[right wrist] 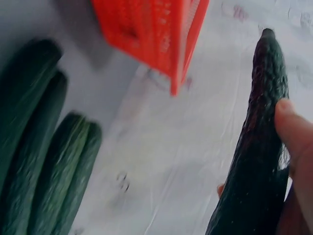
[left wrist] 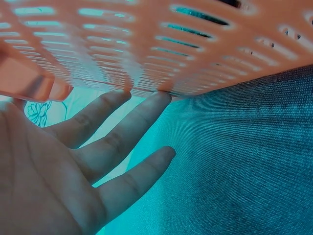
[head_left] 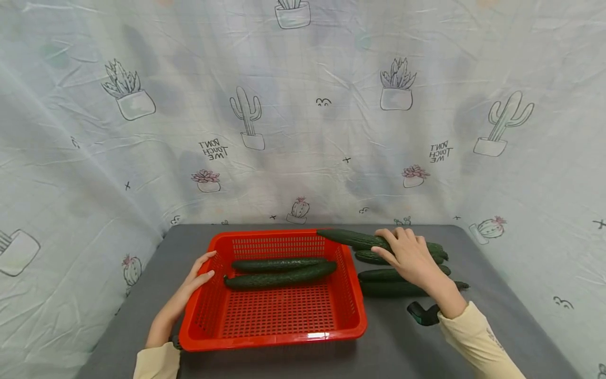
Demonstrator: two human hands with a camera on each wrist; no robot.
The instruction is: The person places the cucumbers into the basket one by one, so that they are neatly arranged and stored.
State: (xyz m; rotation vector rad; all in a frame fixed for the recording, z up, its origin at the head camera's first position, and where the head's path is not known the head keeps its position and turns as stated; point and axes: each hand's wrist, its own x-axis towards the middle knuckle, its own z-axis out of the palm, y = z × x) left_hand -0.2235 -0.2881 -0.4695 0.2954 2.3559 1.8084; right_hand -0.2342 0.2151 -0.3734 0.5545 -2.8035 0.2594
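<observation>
Cucumber [head_left: 347, 238] is up in the right hand [head_left: 409, 258], slanted, narrow tip over the far right corner of the red plastic basket [head_left: 270, 341]. Can't tell if the tip touches the rim; right wrist view shows a gap to the basket.

Right hand: palm down, thumb [right wrist: 293, 122] on one side of the cucumber, a fingertip showing on the other. Firm hold near the middle. Forearm comes in from the near right, cream sleeve [head_left: 478, 337] pushed back off the wrist.

Left hand: at the basket's left wall, fingers spread and fairly straight, two fingertips at the slotted outer side, one lower and off it. Steadying touch at most, no wrap round anything.

Around: two cucumbers [head_left: 279, 278] lie side by side crosswise in the basket, toward its far half. Four more cucumbers [head_left: 393, 289] lie on the grey counter [head_left: 388, 347], right of the basket, partly hidden by the right hand and arm. Basket's right wall stands between the two groups. Small dark item [head_left: 423, 314] with some green by the right cuff, can't identify. Cactus-print curtain [head_left: 293, 131] behind and at both sides.
</observation>
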